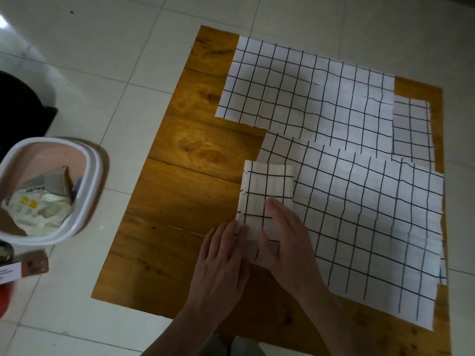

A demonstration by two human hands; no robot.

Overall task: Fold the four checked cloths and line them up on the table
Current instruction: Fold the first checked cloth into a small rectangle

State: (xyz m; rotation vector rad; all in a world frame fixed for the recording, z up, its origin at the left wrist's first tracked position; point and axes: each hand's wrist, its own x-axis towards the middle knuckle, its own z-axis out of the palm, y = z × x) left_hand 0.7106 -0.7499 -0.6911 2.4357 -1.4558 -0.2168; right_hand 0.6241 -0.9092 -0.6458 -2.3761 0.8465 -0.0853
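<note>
worktop (195, 155): low wooden board-top, warm brown, set on pale floor tiles (108, 42); left half bare.
folded cloth (267, 186): narrow white strip with black check lines, lying lengthwise near the worktop's middle, its right edge overlapping the near spread cloth.
near spread cloth (372, 227): large, flat, slightly rippled, covering the right front of the worktop and reaching its right edge.
far spread cloth (303, 91): large, flat, laid across the back of the worktop, its near edge tucked under or against the near spread cloth; hard to tell which.
fourth cloth (411, 129): smaller checked patch at the far right, partly covered by the far spread cloth and the near spread cloth; folded or not, cannot tell.
left hand (221, 265): palm down, fingers stretched and close together, tips resting on the near left edge of the folded cloth; grip flat and open, pinching nothing.
right hand (288, 242): palm down across the near end of the folded cloth, fingers pointing away and pressing on it; grip flat, holding nothing, only bearing down.
bin (84, 201): white-rimmed tub on the floor to the left of the worktop, well apart from the cloths, with crumpled packaging inside.
small box (25, 269): just below the bin at the left edge, partly cut off by the frame.
</note>
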